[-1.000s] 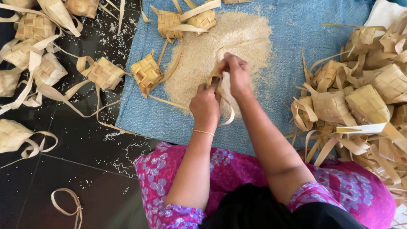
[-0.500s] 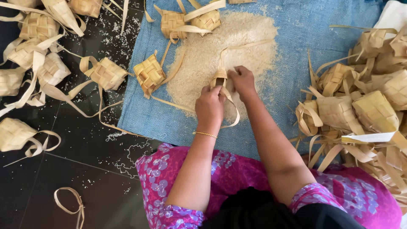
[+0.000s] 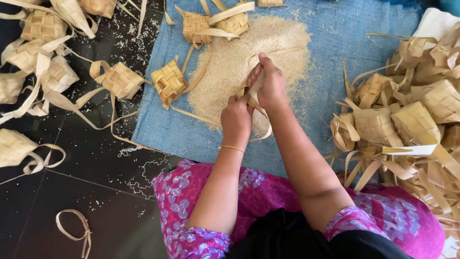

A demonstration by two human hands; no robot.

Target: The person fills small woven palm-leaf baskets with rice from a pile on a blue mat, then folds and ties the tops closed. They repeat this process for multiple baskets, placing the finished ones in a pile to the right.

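Left hand and right hand both pinching one woven palm-leaf pouch over grainy rice heap on blue cloth.

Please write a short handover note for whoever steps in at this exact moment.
Left hand and right hand both grip one woven palm-leaf pouch over the rice pile on the blue cloth.
Woven pouches lie in a heap on the right and scattered on the left; which are filled cannot be told.
One more pouch lies on the cloth beside the rice.
Plenty of rice left; grains are spilled on the dark floor.
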